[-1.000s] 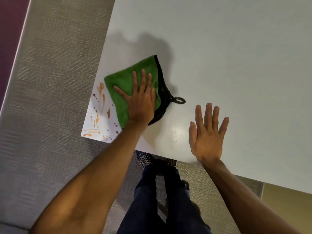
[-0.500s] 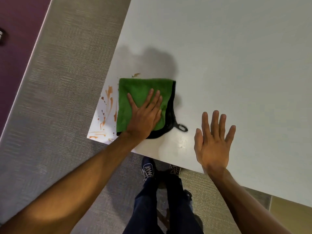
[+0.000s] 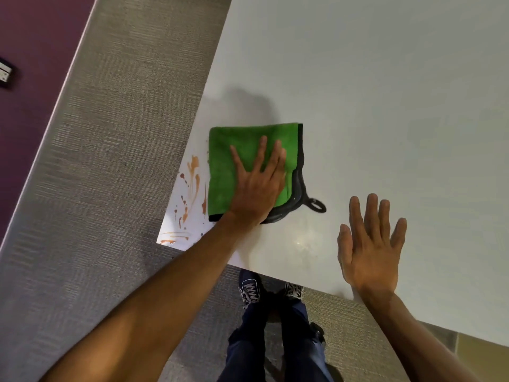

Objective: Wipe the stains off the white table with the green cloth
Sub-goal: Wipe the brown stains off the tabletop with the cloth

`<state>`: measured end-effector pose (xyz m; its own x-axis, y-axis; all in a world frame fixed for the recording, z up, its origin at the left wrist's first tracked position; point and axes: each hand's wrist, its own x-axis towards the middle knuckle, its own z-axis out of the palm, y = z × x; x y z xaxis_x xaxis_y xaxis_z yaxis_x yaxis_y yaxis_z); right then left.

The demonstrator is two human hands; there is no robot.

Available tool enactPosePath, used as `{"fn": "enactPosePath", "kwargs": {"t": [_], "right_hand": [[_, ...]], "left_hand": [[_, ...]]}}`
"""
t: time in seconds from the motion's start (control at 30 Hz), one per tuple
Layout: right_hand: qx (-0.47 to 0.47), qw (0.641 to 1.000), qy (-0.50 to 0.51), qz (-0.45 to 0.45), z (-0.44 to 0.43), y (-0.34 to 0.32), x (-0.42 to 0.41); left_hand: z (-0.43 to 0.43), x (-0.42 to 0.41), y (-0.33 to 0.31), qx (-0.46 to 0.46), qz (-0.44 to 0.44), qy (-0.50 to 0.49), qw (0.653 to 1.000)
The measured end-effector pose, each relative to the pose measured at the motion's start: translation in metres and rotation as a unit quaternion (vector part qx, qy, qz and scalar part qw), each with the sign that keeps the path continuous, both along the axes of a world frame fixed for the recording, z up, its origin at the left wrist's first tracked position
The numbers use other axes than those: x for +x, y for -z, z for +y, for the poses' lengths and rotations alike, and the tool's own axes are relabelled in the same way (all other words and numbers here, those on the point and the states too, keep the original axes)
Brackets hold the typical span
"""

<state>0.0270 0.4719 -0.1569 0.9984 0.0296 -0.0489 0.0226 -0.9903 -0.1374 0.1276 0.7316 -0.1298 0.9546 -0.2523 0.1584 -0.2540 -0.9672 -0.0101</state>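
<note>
A folded green cloth (image 3: 225, 172) with a black edge and a black hanging loop (image 3: 316, 205) lies flat near the near-left corner of the white table (image 3: 385, 106). My left hand (image 3: 259, 188) presses palm-down on the cloth's right half, fingers spread. Orange-brown stains (image 3: 192, 183) streak the table between the cloth's left edge and the table's left edge, down to the corner. My right hand (image 3: 369, 244) rests flat on bare table to the right, fingers apart, holding nothing.
Grey carpet (image 3: 96, 188) lies left of and below the table. My legs and dark shoes (image 3: 250, 288) stand at the near edge. A purple wall (image 3: 27, 78) is at the far left. A faint wet sheen (image 3: 303, 241) shows between my hands.
The cloth under my left hand turned from tilted to square with the table edge. A small smear beyond its far edge half a second ago no longer shows. My right hand stayed put.
</note>
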Motion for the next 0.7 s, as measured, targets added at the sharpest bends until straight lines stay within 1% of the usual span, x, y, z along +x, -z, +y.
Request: {"fn": "enactPosePath", "kwargs": {"t": [0.1, 0.17, 0.27, 0.3, 0.4, 0.5, 0.57, 0.7], "right_hand": [[0.001, 1.000, -0.001, -0.003, 0.001, 0.000, 0.000], [0.002, 1.000, 0.000, -0.003, 0.001, -0.001, -0.001], [0.007, 1.000, 0.002, 0.000, 0.001, -0.003, 0.000], [0.007, 1.000, 0.002, 0.000, 0.002, -0.003, 0.000], [0.003, 1.000, 0.001, -0.002, 0.002, -0.004, 0.000], [0.007, 1.000, 0.004, 0.003, 0.003, -0.005, 0.000], [0.004, 1.000, 0.006, 0.005, 0.003, -0.006, 0.000], [0.005, 1.000, 0.006, 0.014, 0.004, -0.009, 0.001]], "left_hand": [[0.000, 0.026, -0.002, -0.032, -0.041, -0.025, 0.998], [0.006, 0.037, -0.004, -0.029, -0.036, -0.055, 0.997], [0.018, 0.049, -0.004, 0.014, 0.027, -0.075, 0.997], [0.020, 0.052, -0.003, 0.013, 0.057, -0.074, 0.996], [0.024, 0.056, -0.001, -0.076, 0.118, -0.082, 0.987], [0.030, 0.051, 0.001, -0.126, 0.121, -0.084, 0.981], [0.031, 0.046, 0.002, -0.128, 0.117, -0.071, 0.982], [0.035, 0.042, 0.003, -0.106, 0.142, -0.026, 0.984]]}}
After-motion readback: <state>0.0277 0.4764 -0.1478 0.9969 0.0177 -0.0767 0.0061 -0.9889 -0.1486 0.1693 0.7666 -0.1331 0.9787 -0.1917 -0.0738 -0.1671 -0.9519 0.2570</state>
